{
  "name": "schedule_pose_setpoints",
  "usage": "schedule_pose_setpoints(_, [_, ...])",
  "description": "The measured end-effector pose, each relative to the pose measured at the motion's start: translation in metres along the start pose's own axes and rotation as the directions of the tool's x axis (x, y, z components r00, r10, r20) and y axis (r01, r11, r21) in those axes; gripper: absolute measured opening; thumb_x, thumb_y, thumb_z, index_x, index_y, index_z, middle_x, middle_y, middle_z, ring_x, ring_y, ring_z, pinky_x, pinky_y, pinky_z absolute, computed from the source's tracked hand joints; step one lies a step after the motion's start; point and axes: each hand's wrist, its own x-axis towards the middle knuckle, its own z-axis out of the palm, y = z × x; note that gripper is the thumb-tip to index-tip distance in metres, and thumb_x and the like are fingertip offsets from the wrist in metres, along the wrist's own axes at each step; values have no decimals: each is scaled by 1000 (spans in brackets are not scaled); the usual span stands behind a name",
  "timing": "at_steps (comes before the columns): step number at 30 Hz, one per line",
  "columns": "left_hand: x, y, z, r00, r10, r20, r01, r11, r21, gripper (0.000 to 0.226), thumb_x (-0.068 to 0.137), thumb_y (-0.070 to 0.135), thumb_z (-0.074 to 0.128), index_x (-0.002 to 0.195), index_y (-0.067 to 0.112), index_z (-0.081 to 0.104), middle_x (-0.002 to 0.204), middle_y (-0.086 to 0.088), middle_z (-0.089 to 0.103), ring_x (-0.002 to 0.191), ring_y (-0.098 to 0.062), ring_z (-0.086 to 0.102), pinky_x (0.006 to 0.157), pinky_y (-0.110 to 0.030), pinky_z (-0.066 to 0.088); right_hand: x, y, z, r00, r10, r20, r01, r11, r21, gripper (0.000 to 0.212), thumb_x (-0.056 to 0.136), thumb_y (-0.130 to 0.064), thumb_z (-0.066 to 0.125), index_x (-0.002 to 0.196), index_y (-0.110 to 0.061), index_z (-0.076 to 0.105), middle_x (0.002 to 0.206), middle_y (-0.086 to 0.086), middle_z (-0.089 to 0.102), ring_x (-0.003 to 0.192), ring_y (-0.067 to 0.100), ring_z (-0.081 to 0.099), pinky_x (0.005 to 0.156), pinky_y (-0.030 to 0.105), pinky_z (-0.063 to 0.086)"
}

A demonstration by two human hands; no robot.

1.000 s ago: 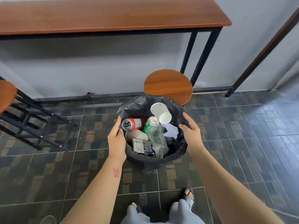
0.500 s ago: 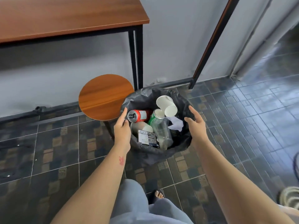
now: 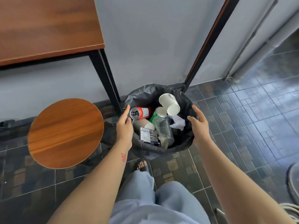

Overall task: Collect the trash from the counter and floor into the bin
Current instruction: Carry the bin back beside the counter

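A round bin [image 3: 146, 94] lined with a black bag stands on the tiled floor against the wall, beside the table leg. Inside lie a red can [image 3: 140, 112], a white paper cup [image 3: 169, 103], a clear plastic bottle [image 3: 163, 126], crumpled white paper [image 3: 178, 122] and a printed carton [image 3: 149, 135]. My left hand [image 3: 124, 128] presses on the bin's left rim and my right hand [image 3: 199, 125] on its right rim, fingers stretched along the liner. The bin is held between the two palms.
A round wooden stool [image 3: 64, 132] stands left of the bin. A wooden table [image 3: 45, 26] on black legs is at the upper left. A slanted dark post [image 3: 208, 41] meets the floor just behind the bin. My legs and a sandalled foot [image 3: 142, 165] are below it.
The bin, held between my hands, has moved right, away from the stool and up to the wall by the table leg. My view has swung right with it.
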Motion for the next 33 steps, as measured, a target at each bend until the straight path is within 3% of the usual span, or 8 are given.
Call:
schedule_pose_setpoints(5, [53, 20, 44, 998, -41, -50, 41, 999, -14, 49, 107, 8, 39, 146, 36, 48, 161, 4, 34, 149, -20, 27, 117, -39, 28, 78, -31, 10, 998, 34, 49, -32, 999, -39, 49, 90, -6, 55, 122, -42, 61, 133, -10, 56, 121, 14, 54, 105, 37, 45])
schedule_pose_setpoints(11, [113, 19, 97, 973, -107, -206, 80, 987, -137, 51, 103, 2, 42, 139, 36, 57, 153, 7, 45, 141, -10, 38, 114, -26, 30, 186, -59, 30, 984, 114, 139, -89, 981, -172, 48, 89, -7, 56, 120, -43, 64, 121, -7, 59, 114, 22, 57, 103, 39, 47])
schedule_pose_setpoints(15, [143, 10, 134, 916, -212, -341, 118, 954, -276, 53, 100, -2, 43, 135, 34, 62, 147, 11, 51, 133, -5, 44, 115, -26, 30, 253, -75, 50, 957, 159, 244, -91, 959, -270, 47, 93, -5, 53, 127, -36, 61, 109, -13, 57, 95, 2, 54, 81, 19, 42])
schedule_pose_setpoints(19, [174, -5, 163, 848, -309, -431, 154, 921, -357, 59, 94, -7, 40, 131, 32, 65, 145, 11, 53, 130, -4, 43, 115, -25, 28, 310, -75, 75, 929, 210, 304, -94, 930, -354, 44, 94, -5, 50, 124, -35, 63, 97, -23, 53, 87, -5, 49, 77, 17, 36])
schedule_pose_setpoints(23, [211, -33, 183, 787, -366, -497, 154, 896, -417, 57, 93, -7, 42, 127, 31, 67, 139, 12, 56, 128, -6, 46, 115, -26, 31, 358, -51, 97, 912, 225, 344, -72, 911, -405, 43, 95, -6, 51, 123, -36, 63, 98, -24, 53, 86, -10, 48, 85, 22, 32])
schedule_pose_setpoints(26, [243, -65, 192, 746, -414, -521, 132, 860, -494, 50, 91, -6, 47, 116, 29, 72, 132, 10, 62, 127, -10, 53, 111, -25, 36, 390, -19, 115, 895, 228, 383, -46, 902, -430, 43, 94, -6, 50, 122, -36, 64, 121, -17, 56, 95, -11, 49, 89, 22, 32])
schedule_pose_setpoints(28, [264, -91, 198, 734, -425, -530, 108, 843, -527, 46, 90, 0, 50, 106, 35, 74, 130, 8, 65, 126, -13, 56, 114, -33, 38, 414, 8, 128, 886, 238, 397, -39, 893, -449, 43, 95, -7, 49, 121, -36, 65, 130, -14, 54, 97, -12, 49, 88, 20, 33])
schedule_pose_setpoints(33, [312, -168, 203, 699, -445, -559, 111, 841, -530, 40, 92, 4, 50, 118, 26, 72, 132, 5, 63, 127, -12, 54, 112, -30, 37, 463, 83, 161, 868, 251, 428, -12, 873, -487, 41, 97, -8, 46, 123, -36, 63, 108, -24, 57, 72, -13, 50, 68, 10, 36])
